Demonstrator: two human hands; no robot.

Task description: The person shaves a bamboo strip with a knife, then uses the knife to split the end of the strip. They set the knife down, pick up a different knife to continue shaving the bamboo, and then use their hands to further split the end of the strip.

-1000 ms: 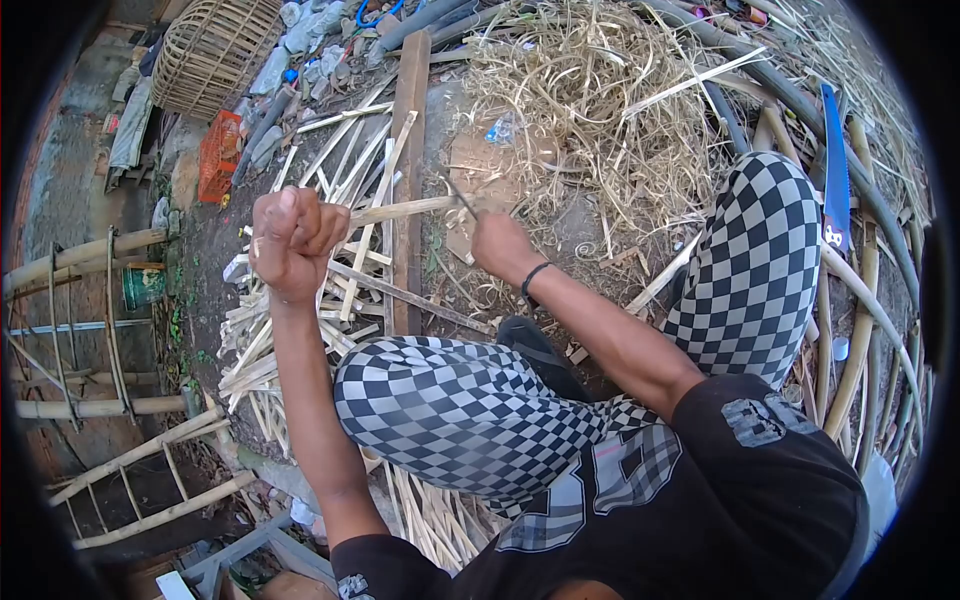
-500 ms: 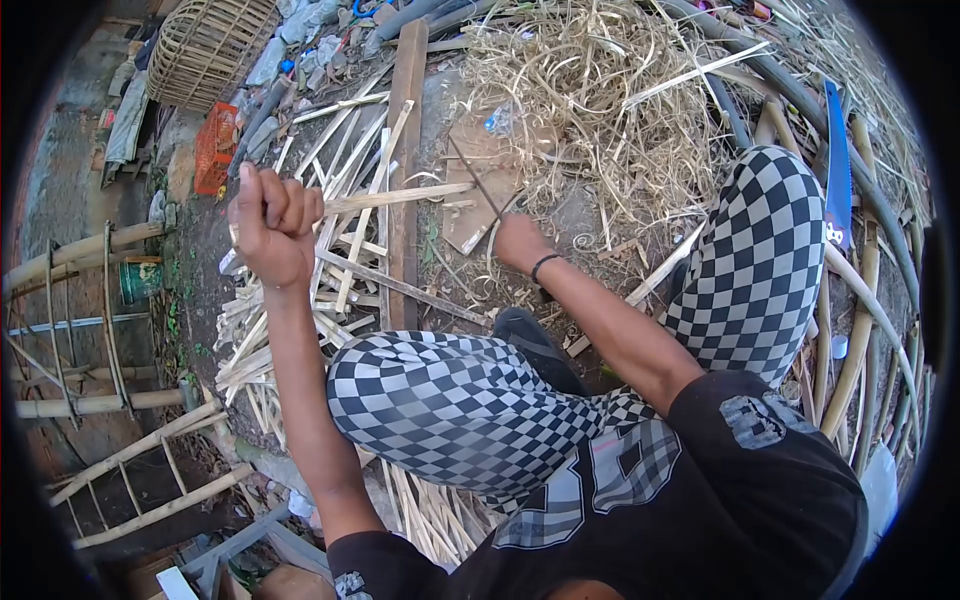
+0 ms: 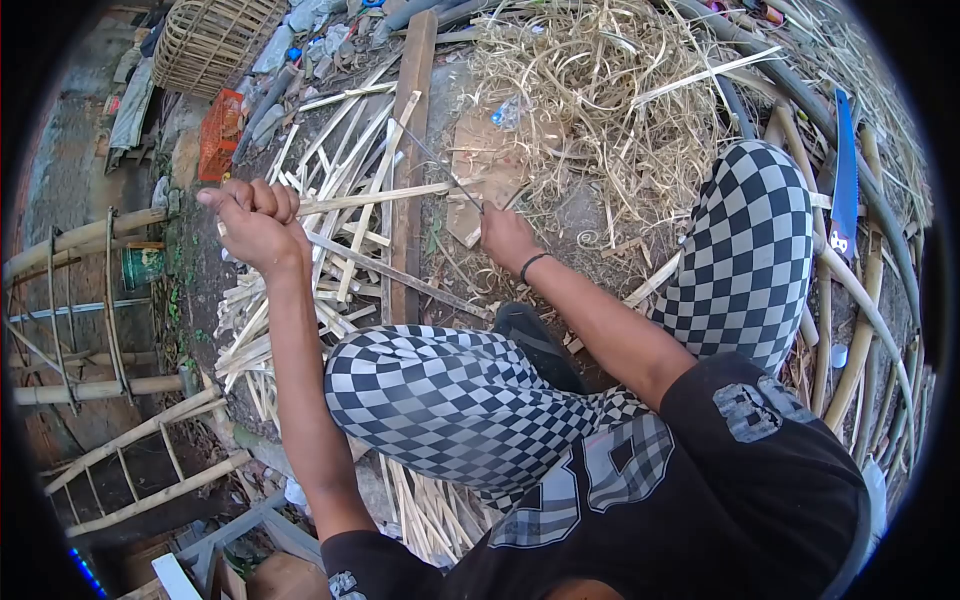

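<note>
My left hand (image 3: pixel 255 222) is closed around one end of a pale bamboo strip (image 3: pixel 385 196), which points right across a wooden beam. My right hand (image 3: pixel 508 240), with a dark band at the wrist, grips a knife by a handle that the fingers hide. Its thin dark blade (image 3: pixel 432 158) slants up and left from the fist, close to the strip's free end. Under that end lies a flat brown board (image 3: pixel 478 150). Many split bamboo strips (image 3: pixel 345 245) are heaped beside the wooden beam (image 3: pixel 408 130).
Curly bamboo shavings (image 3: pixel 600 90) pile up beyond my right hand. A blue saw (image 3: pixel 845 180) leans among poles at the right. An orange crate (image 3: pixel 220 135) and a woven basket (image 3: pixel 215 45) stand at the upper left, above bamboo ladders (image 3: pixel 150 480).
My right hand has shifted a little left, and the blade now reaches over the beam. My left hand has turned and moved slightly left, drawing the strip with it.
</note>
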